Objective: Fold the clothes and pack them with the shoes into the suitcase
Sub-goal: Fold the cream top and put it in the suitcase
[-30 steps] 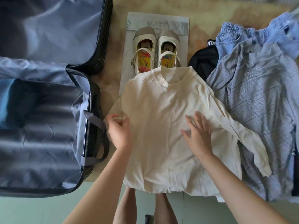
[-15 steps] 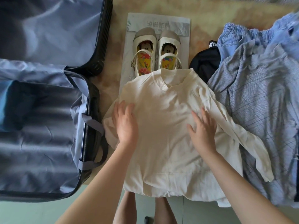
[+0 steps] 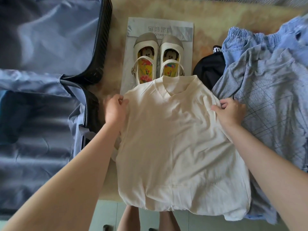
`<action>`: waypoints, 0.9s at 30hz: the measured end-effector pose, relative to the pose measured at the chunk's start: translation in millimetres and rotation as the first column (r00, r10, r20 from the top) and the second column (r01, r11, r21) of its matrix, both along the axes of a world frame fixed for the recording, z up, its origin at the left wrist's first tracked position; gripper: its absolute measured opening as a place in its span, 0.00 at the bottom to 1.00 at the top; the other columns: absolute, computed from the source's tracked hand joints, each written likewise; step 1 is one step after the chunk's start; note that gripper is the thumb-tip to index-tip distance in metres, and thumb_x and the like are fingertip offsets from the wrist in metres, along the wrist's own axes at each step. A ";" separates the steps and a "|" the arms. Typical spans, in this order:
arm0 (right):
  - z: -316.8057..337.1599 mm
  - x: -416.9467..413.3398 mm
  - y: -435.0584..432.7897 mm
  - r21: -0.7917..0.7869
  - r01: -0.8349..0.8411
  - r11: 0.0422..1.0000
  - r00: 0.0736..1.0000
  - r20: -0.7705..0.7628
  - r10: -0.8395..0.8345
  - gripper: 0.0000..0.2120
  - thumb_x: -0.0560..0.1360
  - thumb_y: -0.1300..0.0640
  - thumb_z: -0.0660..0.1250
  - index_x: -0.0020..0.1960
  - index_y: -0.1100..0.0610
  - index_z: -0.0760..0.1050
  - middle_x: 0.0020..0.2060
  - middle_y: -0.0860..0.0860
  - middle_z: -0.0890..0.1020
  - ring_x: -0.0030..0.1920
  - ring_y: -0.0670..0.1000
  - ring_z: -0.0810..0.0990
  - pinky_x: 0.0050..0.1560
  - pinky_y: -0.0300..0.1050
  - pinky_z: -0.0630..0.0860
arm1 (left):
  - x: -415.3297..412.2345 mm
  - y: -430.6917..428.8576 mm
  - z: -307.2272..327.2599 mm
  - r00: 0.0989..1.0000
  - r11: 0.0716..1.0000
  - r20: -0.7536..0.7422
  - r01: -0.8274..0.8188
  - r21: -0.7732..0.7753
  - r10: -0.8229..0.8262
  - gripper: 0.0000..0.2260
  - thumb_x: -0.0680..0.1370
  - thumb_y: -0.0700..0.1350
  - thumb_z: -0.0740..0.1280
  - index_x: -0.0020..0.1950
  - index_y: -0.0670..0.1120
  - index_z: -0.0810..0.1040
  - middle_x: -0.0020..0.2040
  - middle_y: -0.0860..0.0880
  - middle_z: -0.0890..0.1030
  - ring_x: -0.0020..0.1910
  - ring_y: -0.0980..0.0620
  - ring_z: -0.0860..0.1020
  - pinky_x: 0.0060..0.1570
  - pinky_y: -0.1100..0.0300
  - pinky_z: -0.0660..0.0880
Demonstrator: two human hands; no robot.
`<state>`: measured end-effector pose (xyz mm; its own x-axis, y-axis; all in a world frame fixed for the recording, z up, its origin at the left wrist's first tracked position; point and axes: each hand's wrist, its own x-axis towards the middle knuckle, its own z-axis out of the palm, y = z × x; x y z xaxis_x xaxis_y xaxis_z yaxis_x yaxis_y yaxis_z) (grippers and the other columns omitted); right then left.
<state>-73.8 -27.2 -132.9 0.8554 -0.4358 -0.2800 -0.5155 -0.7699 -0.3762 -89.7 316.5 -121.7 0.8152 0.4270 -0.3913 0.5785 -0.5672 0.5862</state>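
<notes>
Across the middle of the beige rug [image 3: 208, 17] the cream sweater [image 3: 175, 139] is laid flat, collar towards the shoes [image 3: 158, 59], and it is gripped at both shoulders. The left hand [image 3: 115, 110] is curled round the shoulder edge nearest the suitcase [image 3: 104, 40], the right hand [image 3: 230, 110] is pinched on the opposite shoulder, and the two are held well apart. Early days, it would be judged: no finished fold is seen on the sweater, and nothing folded can be made out in the open suitcase lying to the left.

The shoes are parked as a pair on a sheet of printed paper [image 3: 160, 25], just beyond the collar, not yet packed. To the right a checked blue-grey garment [image 3: 266, 105], pale blue shorts [image 3: 241, 40] and a black item [image 3: 210, 69] are heaped unfolded, so most of the job is left.

Both sleeves are largely hidden; only a scrap of cream shows under the left forearm, and whether they are tucked beneath cannot be told. The suitcase is cut off by the frame edge, a darker teal patch deep in its lower half cannot be identified, and the left hand is slightly blurred
</notes>
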 end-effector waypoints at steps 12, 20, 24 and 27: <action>12.9 14.5 -2.6 0.123 0.163 0.979 0.936 0.293 -0.193 0.08 0.78 0.58 0.63 0.54 0.60 0.76 0.47 0.58 0.83 0.48 0.60 0.78 0.50 0.51 0.70 | 14.9 -3.4 13.2 0.991 0.933 0.117 -0.105 0.344 0.068 0.10 0.82 0.45 0.54 0.56 0.41 0.69 0.57 0.41 0.72 0.49 0.40 0.74 0.42 0.52 0.64; -2.5 -5.3 -4.4 0.280 0.126 0.952 0.977 0.132 -0.168 0.20 0.72 0.53 0.71 0.61 0.61 0.75 0.51 0.57 0.82 0.52 0.57 0.80 0.57 0.54 0.74 | 4.8 -23.0 7.5 0.962 0.974 0.241 0.080 0.213 -0.132 0.16 0.77 0.42 0.61 0.64 0.45 0.70 0.64 0.46 0.72 0.65 0.46 0.65 0.67 0.54 0.60; -0.7 8.6 0.0 0.236 0.105 0.966 0.987 0.093 -0.130 0.24 0.69 0.43 0.71 0.59 0.56 0.77 0.48 0.53 0.83 0.51 0.57 0.80 0.58 0.57 0.73 | 22.0 -35.5 17.9 0.955 0.982 0.247 0.130 0.140 -0.162 0.17 0.78 0.49 0.65 0.66 0.49 0.70 0.65 0.50 0.72 0.68 0.50 0.63 0.68 0.57 0.57; 0.0 19.6 0.7 0.159 0.059 0.986 0.997 0.043 -0.067 0.19 0.70 0.40 0.69 0.50 0.55 0.81 0.44 0.55 0.84 0.51 0.60 0.79 0.59 0.57 0.71 | 29.2 -35.8 20.9 0.938 0.955 0.242 0.195 0.225 -0.248 0.13 0.78 0.52 0.65 0.60 0.48 0.76 0.58 0.50 0.77 0.62 0.49 0.66 0.67 0.55 0.60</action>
<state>-54.2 -26.5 -132.9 0.8418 -0.4429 -0.3086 -0.5393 -0.6658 -0.5155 -60.5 280.7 -100.7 0.9600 0.2692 -0.0764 0.2641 -0.7812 0.5657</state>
